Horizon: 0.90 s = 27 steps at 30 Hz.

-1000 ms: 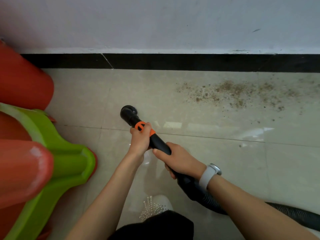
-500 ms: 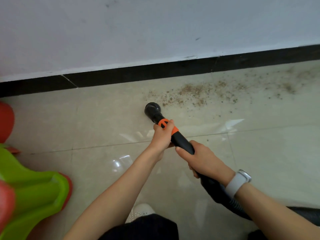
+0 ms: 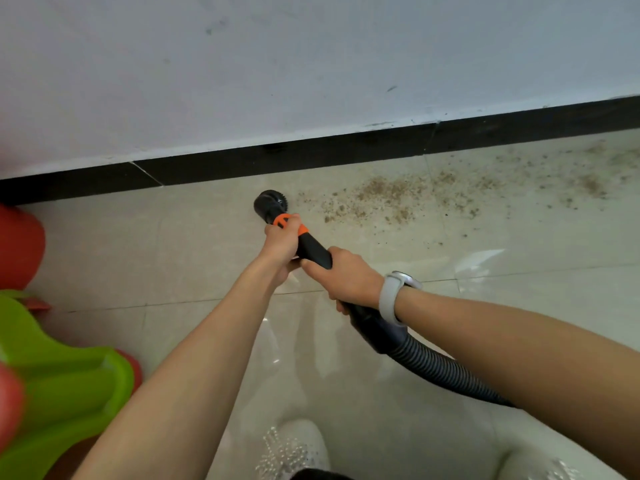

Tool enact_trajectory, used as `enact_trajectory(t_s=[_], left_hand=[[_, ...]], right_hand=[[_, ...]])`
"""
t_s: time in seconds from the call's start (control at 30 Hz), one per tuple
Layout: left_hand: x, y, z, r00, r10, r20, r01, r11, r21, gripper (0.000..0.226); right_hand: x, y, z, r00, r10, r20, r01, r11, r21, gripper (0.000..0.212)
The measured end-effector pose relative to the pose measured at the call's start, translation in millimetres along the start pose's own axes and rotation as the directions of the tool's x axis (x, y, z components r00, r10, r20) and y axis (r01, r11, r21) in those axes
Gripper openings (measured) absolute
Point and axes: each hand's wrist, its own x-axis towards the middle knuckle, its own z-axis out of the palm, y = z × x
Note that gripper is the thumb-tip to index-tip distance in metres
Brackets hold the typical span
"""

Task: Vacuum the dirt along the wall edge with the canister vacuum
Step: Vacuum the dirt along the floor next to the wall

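Now both hands curled round the vacuum wand (image 3: 313,252), left hand (image 3: 282,242) forward, right hand (image 3: 349,278) behind, brush nozzle (image 3: 271,204) beside dirt (image 3: 388,197)

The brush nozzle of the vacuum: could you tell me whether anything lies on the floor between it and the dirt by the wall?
Nothing visible does. The brush nozzle sits just left of the dirt, with only bare tile floor between them.

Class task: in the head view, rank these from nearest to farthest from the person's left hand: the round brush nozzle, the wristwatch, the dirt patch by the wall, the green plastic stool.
Measured from the left hand:
1. Round brush nozzle, just ahead of it, toward the wall.
2. Wristwatch, to its right, on the other wrist.
3. Dirt patch, ahead and right; close to the watch, hard to separate.
4. Green plastic stool, far left and nearer the camera.
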Motion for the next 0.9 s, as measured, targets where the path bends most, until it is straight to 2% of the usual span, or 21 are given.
enact_trajectory(t_s=[0.13,0.23,0.37,0.47,0.53,0.63,0.73,0.8,0.9], left_hand=[[-0.2,-0.3,21.7,1.0,-0.009,0.006,0.009,1.0,0.008,0.049],[-8.3,-13.6,41.1,1.0,0.007,0.029,-0.007,1.0,0.019,0.037],[-19.4,-23.7,47.0,0.999,-0.027,0.023,0.026,0.999,0.042,0.032],[-4.2,-4.2,36.8,0.999,-0.043,0.031,0.041,0.998,0.043,0.044],[8.9,12.7,32.0,1.0,-0.016,0.018,0.014,0.998,0.063,0.052],[16.0,24.6,33.4,1.0,0.013,0.0,-0.013,0.995,0.097,0.053],[6.2,13.7,39.1,1.0,-0.001,0.031,-0.003,0.993,0.122,0.051],[-6.4,-1.7,48.1,0.999,0.005,0.053,-0.011,0.995,0.103,0.046],[-25.1,-25.0,66.3,0.996,0.012,0.088,-0.016,0.999,0.051,0.037]], right_hand=[[-3.1,14.4,-16.3,1.0,0.003,0.017,-0.004,0.999,0.054,0.032],[-12.8,40.7,-25.5,1.0,0.007,0.028,-0.01,0.994,0.112,0.033],[-19.6,58.0,-31.2,0.998,-0.007,0.07,0.001,0.996,0.091,0.032],[-1.7,40.0,-35.2,0.997,-0.049,0.065,0.046,0.997,0.055,0.031],[12.2,22.5,-35.0,0.997,-0.05,0.059,0.044,0.995,0.095,0.031],[18.0,9.4,-32.5,0.998,-0.017,0.058,0.004,0.979,0.206,0.034],[2.8,22.0,-31.2,0.998,-0.003,0.061,-0.011,0.973,0.232,0.034],[-11.9,40.8,-32.8,0.999,-0.002,0.054,-0.009,0.981,0.196,0.033],[-29.7,69.4,-40.2,1.0,-0.005,0.006,0.005,0.999,0.053,0.032]])
